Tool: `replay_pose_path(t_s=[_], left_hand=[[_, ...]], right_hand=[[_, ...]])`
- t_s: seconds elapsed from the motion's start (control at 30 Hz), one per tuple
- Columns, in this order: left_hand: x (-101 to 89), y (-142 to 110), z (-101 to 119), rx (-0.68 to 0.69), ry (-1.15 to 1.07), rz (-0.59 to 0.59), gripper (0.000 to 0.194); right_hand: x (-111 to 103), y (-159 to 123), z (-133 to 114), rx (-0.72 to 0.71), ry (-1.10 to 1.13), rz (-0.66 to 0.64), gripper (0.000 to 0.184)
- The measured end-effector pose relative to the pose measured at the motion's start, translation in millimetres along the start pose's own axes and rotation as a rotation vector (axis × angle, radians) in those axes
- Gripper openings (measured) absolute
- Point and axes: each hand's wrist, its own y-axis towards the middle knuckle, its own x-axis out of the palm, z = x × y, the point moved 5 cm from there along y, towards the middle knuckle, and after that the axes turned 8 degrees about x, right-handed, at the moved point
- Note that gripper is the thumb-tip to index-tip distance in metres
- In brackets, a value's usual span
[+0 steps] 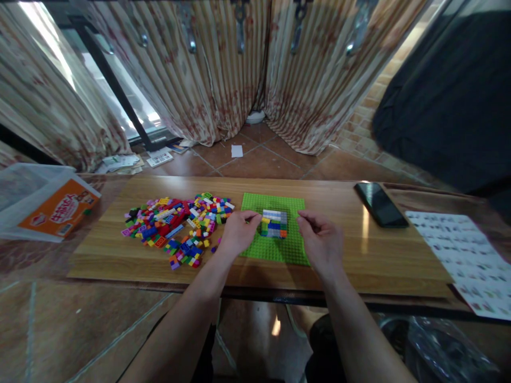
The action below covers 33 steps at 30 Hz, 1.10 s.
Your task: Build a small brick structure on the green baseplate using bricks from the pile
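A green studded baseplate (275, 254) lies on the wooden board, with a low block of building bricks (274, 223) on its middle. White and grey bricks line the block's far side; yellow, green, blue and orange ones show nearer. My left hand (239, 231) is over the baseplate's left edge, thumb and index finger pinched right beside the block's yellow brick (265, 219). Whether it grips anything is too small to tell. Over the right edge, my right hand (322, 239) has curled fingers and a closed pinch, apart from the block; anything inside is hidden.
Loose multicoloured bricks (175, 221) are heaped left of the baseplate. A clear plastic box (35, 175) with an orange label stands at far left. On the right lie a black phone (382, 205) and a printed sheet (465, 255). The wooden board (339, 194) carries the bricks.
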Motion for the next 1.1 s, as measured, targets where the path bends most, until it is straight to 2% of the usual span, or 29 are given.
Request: replay_pose_path(t_s=[0.17, 0.3, 0.5, 0.6, 0.77, 0.83, 0.97, 1.1], left_hand=[[-1.0, 1.7, -3.9, -0.002, -0.006, -0.003, 0.022], [-0.9, 3.1, -7.1, -0.065, -0.053, 0.006, 0.017], [0.0, 4.0, -1.8, -0.089, -0.111, -0.025, 0.011], [1.2, 2.7, 4.1, -0.058, -0.15, -0.09, 0.01], [2.7, 1.2, 9.7, 0.0, -0.183, -0.151, 0.013], [5.3, 1.2, 10.6, 0.016, -0.207, -0.174, 0.014], [13.9, 2.2, 12.1, 0.049, -0.222, -0.206, 0.014], [24.4, 4.3, 12.1, 0.084, -0.205, -0.167, 0.015]], right_hand=[[-1.1, -0.5, -2.6, -0.005, -0.026, 0.001, 0.028], [-1.9, -1.2, -6.7, -0.003, -0.057, 0.007, 0.028], [-2.2, -1.1, -7.8, -0.004, -0.102, -0.005, 0.029], [2.3, -3.9, -8.3, -0.031, -0.127, -0.069, 0.028], [18.9, -17.3, -11.9, -0.124, -0.172, -0.27, 0.022], [24.0, -23.0, -13.4, -0.15, -0.202, -0.314, 0.019], [26.9, -28.8, -15.5, -0.2, -0.348, -0.278, 0.014], [26.3, -29.6, -15.3, -0.231, -0.477, -0.2, 0.016]])
